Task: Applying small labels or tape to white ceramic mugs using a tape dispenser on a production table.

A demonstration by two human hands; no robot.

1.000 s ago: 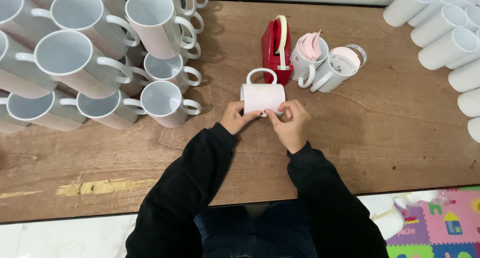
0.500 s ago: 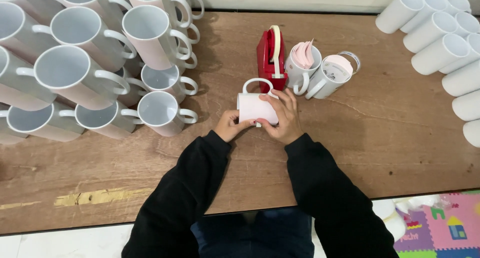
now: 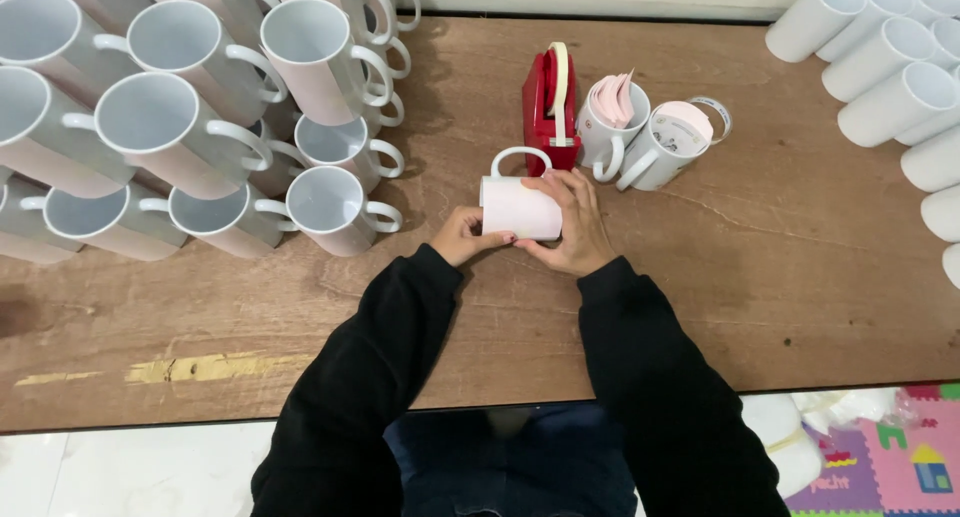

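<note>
Landmark: the red tape dispenser [image 3: 549, 107], standing on the wooden table [image 3: 780, 277] near its far edge.

A white mug [image 3: 520, 203] lies on its side just in front of the dispenser. Its handle points up toward the dispenser and almost touches the base. A pale pink sheet wraps the mug body.

The right hand [image 3: 577, 227] lies over the right end of the mug, fingers spread and curled across the wrap, palm down. It holds the mug loosely pressed, not in a full fist. The left hand [image 3: 462, 235] sits at the lower left corner of the mug, fingers bent with the tips against the wrap edge. Whether it pinches anything between the fingertips is not visible. Both sleeves are black.

Right of the dispenser, touching or nearly so: a white mug stuffed with pink sheets [image 3: 612, 117]. Further right of that stands a tilted mug [image 3: 670, 145] with a pink sheet over its mouth and a tape ring beside it.

Left of the dispenser: a stack of wrapped mugs [image 3: 190, 117] lying on their sides, mouths toward the camera, handles to the right. The nearest one sits just left of the held mug.

Far right of the dispenser, at the table corner: a pile of plain white mugs [image 3: 880, 67].
</note>
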